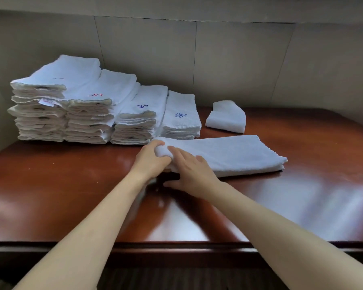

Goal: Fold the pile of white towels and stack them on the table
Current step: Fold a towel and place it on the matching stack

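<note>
The left grip (150,156) is curled round the rolled left end of a long folded towel (228,154), fingers wrapped over the soft lump of cloth so that their tips are hidden in it. The right grip (190,170) lies beside it with fingers straight and spread, palm down on the same end of the towel, its thumb reaching toward the counter (61,185); it presses rather than holds. The towel is white terry, thick and nubbly, folded lengthwise into a flat band of several layers that runs to the right across the middle of the counter, its far right corner slightly frayed-looking and stepped.

The counter is glossy reddish-brown wood with a dark moulded front edge, and it mirrors pale light in blurred patches. At the back left stand four stacks of folded towels (88,105), touching one another and stepping down in height from left to right, cream hems showing at the fold ends. Small embroidered marks, red on one and blue on two, top some stacks but are too small to read, as is a white label on the tallest. A small folded white towel (226,117) sits apart to their right. Behind is a panelled beige wall (239,59). Both forearms are bare and cut off at the lower edge.
</note>
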